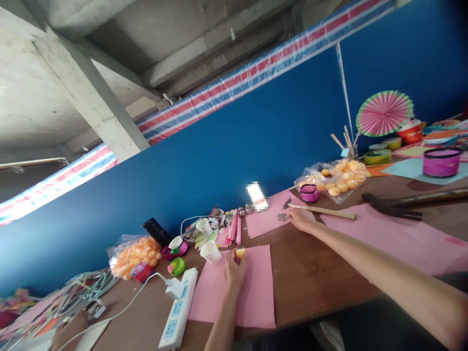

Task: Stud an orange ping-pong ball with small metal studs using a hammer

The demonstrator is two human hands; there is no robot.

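at table middle, left hand [234, 269] pinches small orange ball [240, 252] over pink paper [237, 287]. right hand [300, 218] open, fingers resting at hammer [321, 210] head end; handle runs rightward, away from ball.

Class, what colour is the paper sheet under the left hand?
Pink: the paper sheet under the left hand, head view.

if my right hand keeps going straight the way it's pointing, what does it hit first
Probably the small silvery object on the pink sheet, just past the right hand fingertips. Beyond that lie the blurred white item and the blue wall; depth is hard to judge.
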